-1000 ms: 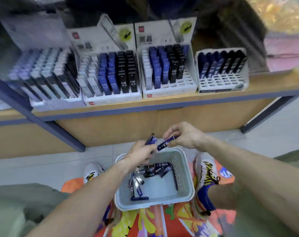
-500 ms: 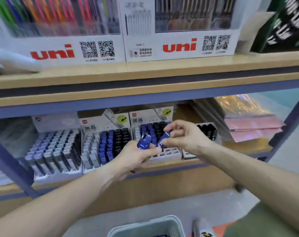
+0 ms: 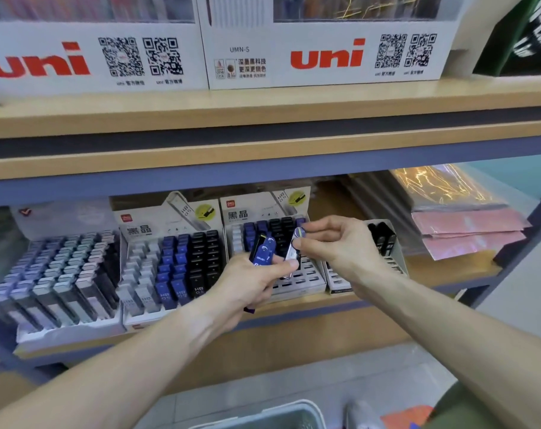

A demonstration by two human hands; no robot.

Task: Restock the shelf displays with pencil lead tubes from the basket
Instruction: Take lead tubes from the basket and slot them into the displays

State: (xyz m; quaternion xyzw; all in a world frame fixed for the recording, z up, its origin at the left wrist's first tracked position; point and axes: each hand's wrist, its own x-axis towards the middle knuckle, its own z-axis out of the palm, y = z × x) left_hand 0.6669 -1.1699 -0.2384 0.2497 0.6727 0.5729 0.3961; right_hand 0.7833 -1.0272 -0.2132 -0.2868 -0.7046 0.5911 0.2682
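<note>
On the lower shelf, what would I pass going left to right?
Grey-tube display → blue-and-black display → left hand holding blue tubes → right hand → pink packets.

— What furniture stands there?
— A shelving unit with light wooden boards (image 3: 263,109) edged in blue-grey metal (image 3: 263,181), held by a slanted blue-grey upright (image 3: 510,267) at the right. Below the lower board runs a plain wooden panel (image 3: 294,345).
— And on the upper board?
— Two white cartons (image 3: 324,57) printed with red "uni" lettering and QR codes, with a dark green box (image 3: 522,35) beside them.
— The floor?
— Pale grey tiles (image 3: 386,376), with a patch of orange (image 3: 408,416) near the bottom edge.
— The light?
— Even and soft, no hard shadows.
</note>
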